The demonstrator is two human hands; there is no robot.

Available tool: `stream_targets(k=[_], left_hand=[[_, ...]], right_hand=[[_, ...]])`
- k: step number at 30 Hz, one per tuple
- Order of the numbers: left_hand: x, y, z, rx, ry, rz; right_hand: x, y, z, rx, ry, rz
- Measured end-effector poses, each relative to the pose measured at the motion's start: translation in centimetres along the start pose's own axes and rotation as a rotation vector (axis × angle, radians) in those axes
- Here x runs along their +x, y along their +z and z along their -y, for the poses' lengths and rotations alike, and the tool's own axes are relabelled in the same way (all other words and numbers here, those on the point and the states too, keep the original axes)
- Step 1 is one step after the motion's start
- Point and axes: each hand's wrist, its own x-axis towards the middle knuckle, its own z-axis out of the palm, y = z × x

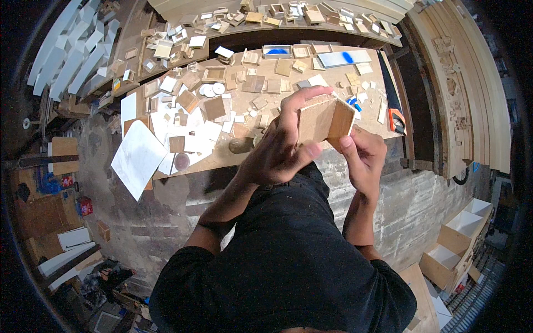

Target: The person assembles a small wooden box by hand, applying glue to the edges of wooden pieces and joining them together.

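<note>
Above the near side of the worktable, I hold up a small wooden piece (315, 123) made of thin boards meeting at an angle, like part of a little box. My left hand (283, 147) wraps its left side, fingers along the top edge and thumb near the lower edge. At its lower right corner, my right hand (366, 155) pinches the board between thumb and fingers. Behind the piece lies a small blue object (354, 104), partly hidden, so its kind is unclear. White round discs (212, 89) and several wood offcuts (254, 84) lie further left on the table.
A handsaw (396, 121) with an orange and black handle lies at the worktable's (233, 158) right edge. White sheets (139, 158) overhang its left front corner. Small wooden blocks crowd a far shelf (355, 34). Long planks (472, 83) stand right; white-lined wooden boxes (444, 261) sit lower right.
</note>
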Motion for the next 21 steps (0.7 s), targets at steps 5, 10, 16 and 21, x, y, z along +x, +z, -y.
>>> stream_targets(k=[5, 10, 16, 21], left_hand=[[0.5, -0.9, -0.9, 0.050, -0.202, 0.037], [0.4, -1.4, -1.5, 0.058, -0.279, 0.001], [-0.4, -1.7, -0.8, -0.279, -0.318, -0.062], [-0.5, -1.1, -1.3, -0.076, -0.191, -0.101]], right_hand=[[0.1, 0.7, -0.9, 0.130, 0.178, -0.115], [0.2, 0.7, -2.2, 0.162, 0.188, -0.119], [0.5, 0.1, -3.9, 0.334, 0.132, -0.020], [0.7, -0.1, -4.6, 0.377, 0.096, 0.034]])
